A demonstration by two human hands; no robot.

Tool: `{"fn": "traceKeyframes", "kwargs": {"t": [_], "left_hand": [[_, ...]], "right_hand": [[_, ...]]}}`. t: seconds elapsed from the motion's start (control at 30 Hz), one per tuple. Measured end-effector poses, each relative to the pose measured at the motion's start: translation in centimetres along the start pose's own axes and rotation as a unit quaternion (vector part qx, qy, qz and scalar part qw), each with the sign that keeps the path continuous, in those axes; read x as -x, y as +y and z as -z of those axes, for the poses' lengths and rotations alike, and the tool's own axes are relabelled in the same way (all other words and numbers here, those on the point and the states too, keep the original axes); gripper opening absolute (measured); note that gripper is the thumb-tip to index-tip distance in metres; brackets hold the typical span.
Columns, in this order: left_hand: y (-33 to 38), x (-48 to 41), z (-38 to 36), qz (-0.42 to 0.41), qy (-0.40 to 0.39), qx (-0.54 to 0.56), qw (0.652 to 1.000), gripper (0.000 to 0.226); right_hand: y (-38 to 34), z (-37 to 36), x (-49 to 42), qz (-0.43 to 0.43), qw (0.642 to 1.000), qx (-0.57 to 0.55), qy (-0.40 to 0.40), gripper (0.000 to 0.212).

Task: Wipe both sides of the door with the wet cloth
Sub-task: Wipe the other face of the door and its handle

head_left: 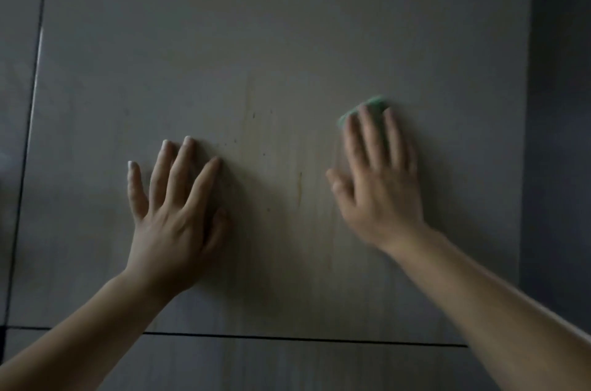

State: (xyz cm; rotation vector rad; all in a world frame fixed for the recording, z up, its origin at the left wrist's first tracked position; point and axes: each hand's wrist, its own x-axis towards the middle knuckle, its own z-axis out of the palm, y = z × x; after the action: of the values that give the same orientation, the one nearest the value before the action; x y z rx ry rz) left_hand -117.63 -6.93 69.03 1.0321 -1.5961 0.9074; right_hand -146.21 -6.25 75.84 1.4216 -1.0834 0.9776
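Plainly, the door [287, 39] filled my view, and the green cloth [367, 104] lay against its right part, pinned flat under the right hand [380, 186], whose fingers were straight over it rather than clenched. The left hand [176, 215] rested flat on the door to the left, fingers spread, holding nothing. Between the hands I saw dark specks and a brownish streak [299, 186], so I judged this face only partly wiped. The other face was out of view, so I could not tell whether it had been wiped.
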Motion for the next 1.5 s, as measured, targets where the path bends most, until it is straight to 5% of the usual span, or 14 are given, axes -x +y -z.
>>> {"fn": "traceKeyframes", "kwargs": {"t": [0.17,0.4,0.67,0.73,0.9,1.13,1.2,1.37,1.5], "left_hand": [[-0.6,0.3,-0.1,-0.009,0.000,0.003,1.000,0.070],[-0.7,0.4,-0.4,-0.012,0.026,-0.010,1.000,0.068],[-1.3,0.7,0.2,-0.024,0.013,-0.011,1.000,0.069],[-1.8,0.9,0.4,-0.021,0.022,0.006,1.000,0.068],[-3.5,1.7,0.6,-0.009,0.041,0.010,0.999,0.065],[-5.2,2.9,1.0,0.049,-0.005,-0.006,0.999,0.074],[-5.4,3.0,1.0,0.045,-0.009,-0.008,0.999,0.074],[-5.5,3.0,1.0,0.043,0.000,-0.014,0.999,0.072],[-7.0,4.1,1.4,0.043,0.007,-0.024,0.999,0.071]], "right_hand": [[-2.2,-0.1,4.0,0.262,0.963,0.026,-0.060,0.075],[-1.2,0.5,-5.8,0.070,0.997,0.000,-0.018,0.073],[-4.7,-0.3,3.1,0.296,0.953,0.009,-0.060,0.070],[-3.9,-0.2,0.6,0.286,0.956,0.020,-0.055,0.068],[-5.3,0.4,-6.6,0.111,0.993,0.007,-0.037,0.075],[-8.3,-0.7,2.6,0.344,0.937,0.017,-0.066,0.069],[-7.6,-0.8,-0.5,0.328,0.943,0.023,-0.057,0.068],[-9.0,0.1,-10.4,0.102,0.994,-0.005,-0.026,0.074],[-12.3,-1.1,-3.8,0.277,0.960,0.005,-0.028,0.074]]}}
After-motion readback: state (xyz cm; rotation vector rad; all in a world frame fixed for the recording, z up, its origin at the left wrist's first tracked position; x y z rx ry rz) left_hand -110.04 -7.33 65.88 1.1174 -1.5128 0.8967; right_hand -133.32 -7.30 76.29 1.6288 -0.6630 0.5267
